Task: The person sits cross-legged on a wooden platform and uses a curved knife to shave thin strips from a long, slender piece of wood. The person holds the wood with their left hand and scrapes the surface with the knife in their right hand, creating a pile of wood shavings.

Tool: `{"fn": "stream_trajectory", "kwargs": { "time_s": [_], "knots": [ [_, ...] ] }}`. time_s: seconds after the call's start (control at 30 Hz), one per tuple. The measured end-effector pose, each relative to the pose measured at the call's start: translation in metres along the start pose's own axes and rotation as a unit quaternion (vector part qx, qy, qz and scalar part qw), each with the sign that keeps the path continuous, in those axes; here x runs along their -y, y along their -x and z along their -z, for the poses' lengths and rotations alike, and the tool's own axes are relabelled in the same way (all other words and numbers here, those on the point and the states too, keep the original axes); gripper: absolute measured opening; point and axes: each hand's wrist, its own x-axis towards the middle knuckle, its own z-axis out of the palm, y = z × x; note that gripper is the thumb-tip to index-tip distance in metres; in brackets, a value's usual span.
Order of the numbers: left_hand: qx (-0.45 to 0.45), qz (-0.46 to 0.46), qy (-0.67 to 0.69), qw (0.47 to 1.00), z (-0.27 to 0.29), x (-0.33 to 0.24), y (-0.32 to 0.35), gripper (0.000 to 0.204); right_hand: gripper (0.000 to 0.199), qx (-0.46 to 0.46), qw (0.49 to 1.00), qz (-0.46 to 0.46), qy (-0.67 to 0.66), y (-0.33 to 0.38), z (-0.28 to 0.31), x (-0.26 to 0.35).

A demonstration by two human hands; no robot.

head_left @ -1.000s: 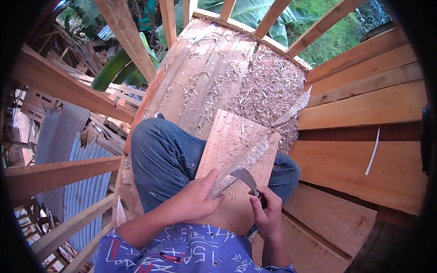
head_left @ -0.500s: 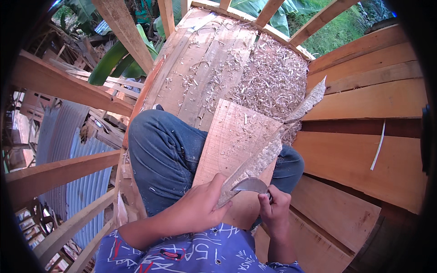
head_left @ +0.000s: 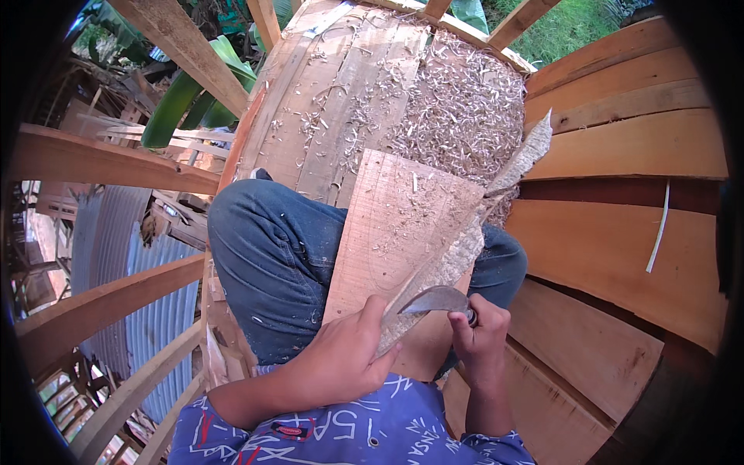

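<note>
My left hand [head_left: 345, 349] is closed around the near end of a long, pale, rough-textured strip [head_left: 453, 260] that looks like bark or a dried plant piece. The strip slants away to the right, twists to a narrow neck and ends in a point. In my right hand [head_left: 483, 337] is a knife with a short, curved, hooked blade [head_left: 435, 298]. The blade lies across the strip just beyond my left fingers, its tip toward the left hand. Under the strip, a flat wooden board [head_left: 395, 201] rests over my lap, sprinkled with small shavings.
Curled shavings [head_left: 457, 116] lie in a thick heap on the plank floor [head_left: 310, 101] ahead. A wall of wooden boards [head_left: 620, 256] stands close on the right, with a thin white strip [head_left: 659, 225] against it. Wooden rails [head_left: 108, 298] run along the left, with corrugated metal sheets [head_left: 155, 294] beyond.
The knife and my right hand have shifted slightly forward and to the right, with the blade still on the strip. My left hand keeps its grip. The whole view has tilted a little.
</note>
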Motion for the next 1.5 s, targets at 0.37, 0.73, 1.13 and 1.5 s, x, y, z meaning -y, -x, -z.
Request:
{"fn": "stream_trajectory", "kwargs": {
  "time_s": [0.37,0.73,1.13,1.5],
  "knots": [
    [-0.007,0.0,-0.03,1.0,-0.002,0.004,-0.007,0.039,0.063,0.026,0.995,-0.092,-0.002,0.005,0.005,-0.012],
    [-0.027,0.044,-0.035,0.998,0.014,-0.007,-0.007,0.036,0.068,-0.122,0.972,-0.199,0.029,-0.017,0.019,-0.078],
    [-0.027,0.011,-0.083,0.996,0.003,0.009,-0.018,0.038,0.058,0.03,0.986,-0.128,0.102,-0.021,-0.005,-0.033],
    [-0.014,0.036,-0.057,0.998,0.006,0.013,-0.013,0.038,0.05,-0.03,0.971,-0.225,0.077,-0.045,-0.003,-0.05]
  ]
}}
